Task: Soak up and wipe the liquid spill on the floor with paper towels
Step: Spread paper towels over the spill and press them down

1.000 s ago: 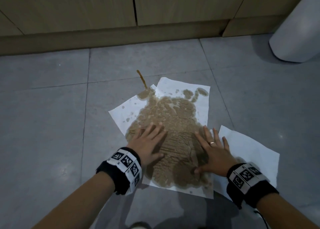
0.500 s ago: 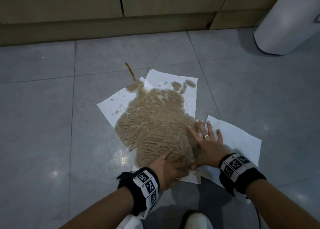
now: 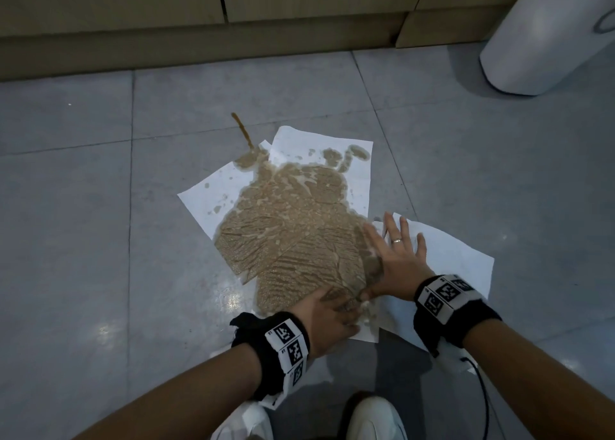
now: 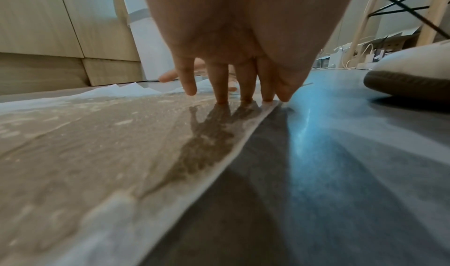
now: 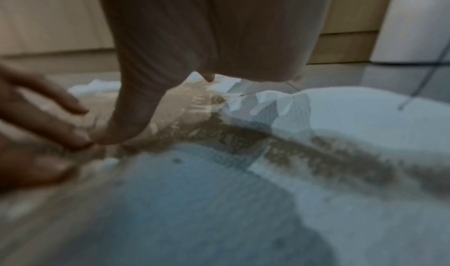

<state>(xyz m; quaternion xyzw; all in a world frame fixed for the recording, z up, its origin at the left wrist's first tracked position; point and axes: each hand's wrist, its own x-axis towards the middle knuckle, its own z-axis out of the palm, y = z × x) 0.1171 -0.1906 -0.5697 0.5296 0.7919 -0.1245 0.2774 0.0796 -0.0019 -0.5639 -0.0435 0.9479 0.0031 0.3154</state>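
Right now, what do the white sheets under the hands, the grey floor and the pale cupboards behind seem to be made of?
The white sheets look like embossed paper towel: ribbed texture shows where brown liquid has soaked in. The grey floor looks like glossy ceramic or stone tile, with grout lines and light glints. The pale cupboards show a wood grain, perhaps laminate; I cannot tell which.

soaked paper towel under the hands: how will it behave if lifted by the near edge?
The soaked paper towel is brown almost throughout and lies flat on the floor, so it will probably hang limp and cling. It may tear where it is gripped; the left hand presses its wettest edge. It is likely to drip. The drier sheet under the right hand should hold together better.
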